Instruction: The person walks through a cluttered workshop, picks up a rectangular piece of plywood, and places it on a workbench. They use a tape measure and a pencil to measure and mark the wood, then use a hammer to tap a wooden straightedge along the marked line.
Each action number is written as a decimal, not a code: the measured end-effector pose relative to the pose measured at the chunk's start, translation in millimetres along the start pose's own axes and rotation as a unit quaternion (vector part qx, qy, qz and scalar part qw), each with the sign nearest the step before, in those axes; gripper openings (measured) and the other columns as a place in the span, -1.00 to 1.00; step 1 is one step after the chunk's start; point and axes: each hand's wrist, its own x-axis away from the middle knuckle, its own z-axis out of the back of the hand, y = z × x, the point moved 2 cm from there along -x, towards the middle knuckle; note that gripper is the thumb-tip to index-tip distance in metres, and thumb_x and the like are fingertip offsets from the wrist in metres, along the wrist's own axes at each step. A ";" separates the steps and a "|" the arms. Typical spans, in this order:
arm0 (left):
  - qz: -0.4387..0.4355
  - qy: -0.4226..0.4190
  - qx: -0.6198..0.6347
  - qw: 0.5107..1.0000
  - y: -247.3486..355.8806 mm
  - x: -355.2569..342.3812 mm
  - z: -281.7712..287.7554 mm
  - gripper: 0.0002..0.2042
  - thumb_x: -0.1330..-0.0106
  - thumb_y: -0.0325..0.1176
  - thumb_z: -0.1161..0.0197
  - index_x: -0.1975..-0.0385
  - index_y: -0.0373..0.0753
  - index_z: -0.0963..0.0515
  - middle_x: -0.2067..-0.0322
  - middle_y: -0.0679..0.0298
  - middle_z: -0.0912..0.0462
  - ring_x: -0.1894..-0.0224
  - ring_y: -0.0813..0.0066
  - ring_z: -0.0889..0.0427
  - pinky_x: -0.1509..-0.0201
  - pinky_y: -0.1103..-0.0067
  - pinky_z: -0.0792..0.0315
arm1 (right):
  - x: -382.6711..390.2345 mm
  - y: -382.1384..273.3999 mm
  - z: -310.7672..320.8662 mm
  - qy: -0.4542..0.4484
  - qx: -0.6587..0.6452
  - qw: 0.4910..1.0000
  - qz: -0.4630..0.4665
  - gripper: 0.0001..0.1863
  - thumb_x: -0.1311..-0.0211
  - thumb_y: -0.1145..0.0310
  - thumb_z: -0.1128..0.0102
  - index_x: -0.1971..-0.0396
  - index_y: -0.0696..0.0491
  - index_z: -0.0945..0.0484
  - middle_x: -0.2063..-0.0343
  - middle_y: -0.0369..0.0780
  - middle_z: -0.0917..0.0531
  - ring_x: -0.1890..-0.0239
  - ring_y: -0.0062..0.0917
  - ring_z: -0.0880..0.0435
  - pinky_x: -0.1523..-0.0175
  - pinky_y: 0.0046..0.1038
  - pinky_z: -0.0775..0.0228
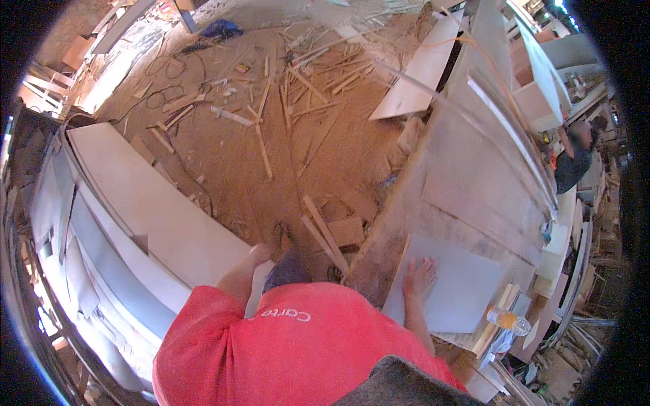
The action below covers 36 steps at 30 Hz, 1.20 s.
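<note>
My right hand [422, 276] lies flat with fingers spread on a white rectangular panel [467, 284], holding nothing. The panel rests on the near end of a long wooden workbench [467, 210]. To the left, my left hand [260, 254] is at the near end corner of a long pale board [162, 203]. Its fingers are too small and blurred to make out, so whether it grips the board is unclear. The board lies on top of a stack of white and grey panels [108, 230].
A bottle of orange liquid [508, 321] lies beside wood strips [497, 314] right of the panel. Wood offcuts [318, 88] and cables [166, 78] litter the dirt floor. Another person [575, 159] is beyond the bench, near a white box-like cabinet [535, 81]. A white sheet [416, 74] leans against the bench.
</note>
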 end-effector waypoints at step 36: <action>0.310 -0.127 0.469 0.817 -303.0 84.2 223.6 -0.78 -0.22 -0.35 -0.09 0.26 -0.19 -0.66 0.36 0.05 -0.72 0.25 0.06 -0.72 0.20 0.20 -0.58 | -195.0 -341.8 3.3 0.008 0.067 0.995 -0.075 -0.34 -0.29 -0.15 -0.02 -0.32 -0.13 -0.32 -0.36 -0.04 -0.26 -0.40 -0.05 -0.18 -0.34 0.09 -0.04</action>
